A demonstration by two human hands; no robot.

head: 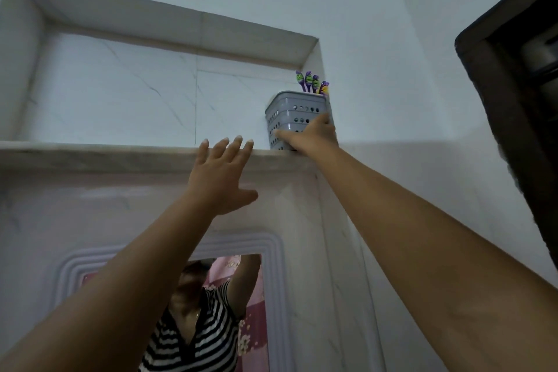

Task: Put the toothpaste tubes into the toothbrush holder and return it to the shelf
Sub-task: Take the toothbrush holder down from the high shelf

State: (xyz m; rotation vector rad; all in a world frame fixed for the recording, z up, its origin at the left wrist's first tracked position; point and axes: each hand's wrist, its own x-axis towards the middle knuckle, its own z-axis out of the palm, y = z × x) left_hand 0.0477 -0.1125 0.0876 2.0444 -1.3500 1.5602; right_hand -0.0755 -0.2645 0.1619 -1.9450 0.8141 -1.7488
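Observation:
A grey perforated toothbrush holder (291, 113) stands at the right end of a high marble shelf (120, 151) inside a wall niche. Several purple toothbrushes (312, 83) stick up out of it. No toothpaste tubes are visible from this low angle. My right hand (315, 136) is wrapped around the holder's lower front, thumb on its left face. My left hand (222, 174) is raised below the shelf's front edge, fingers spread, holding nothing, fingertips at the edge's height.
The niche's right wall (315, 69) is close beside the holder. A dark wooden frame (507, 100) juts in at the right. Below the shelf a mirror (217, 311) with a ridged white frame reflects a person in a striped top.

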